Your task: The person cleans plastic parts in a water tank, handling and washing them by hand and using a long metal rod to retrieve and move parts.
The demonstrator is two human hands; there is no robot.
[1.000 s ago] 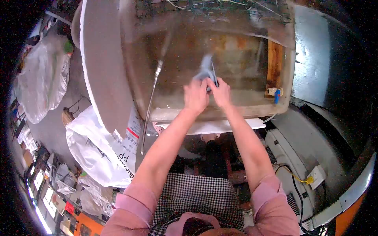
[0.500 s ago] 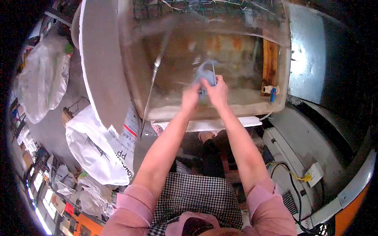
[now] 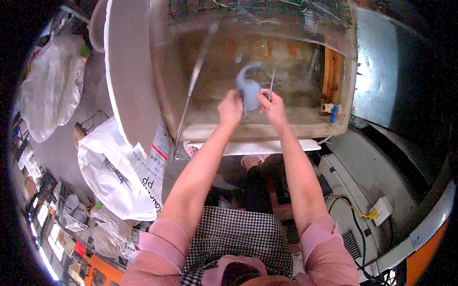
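Observation:
Above the tub (image 3: 267, 131) I hold a grey-blue plastic part (image 3: 251, 95) with a rounded body and a curved, hook-like arm reaching up. My left hand (image 3: 231, 108) is closed at the part's left edge; motion smears its fingers. My right hand (image 3: 273, 107) pinches the part's right edge between thumb and finger. From the same hand a thin, grey, pointed blade (image 3: 272, 83) sticks up, apart from the part; its handle is hidden in the fingers.
A metal rod (image 3: 192, 86) leans along the tub's left side, beside a grey board (image 3: 129, 71). Green netting (image 3: 286, 14) covers the far end. A wooden strip (image 3: 331, 71) and blue valve (image 3: 334, 113) are at right. A white sack (image 3: 114, 171) stands left.
My hands have moved slightly apart, and the part has turned so its broad face shows. The blade has swung away from the part to the right.

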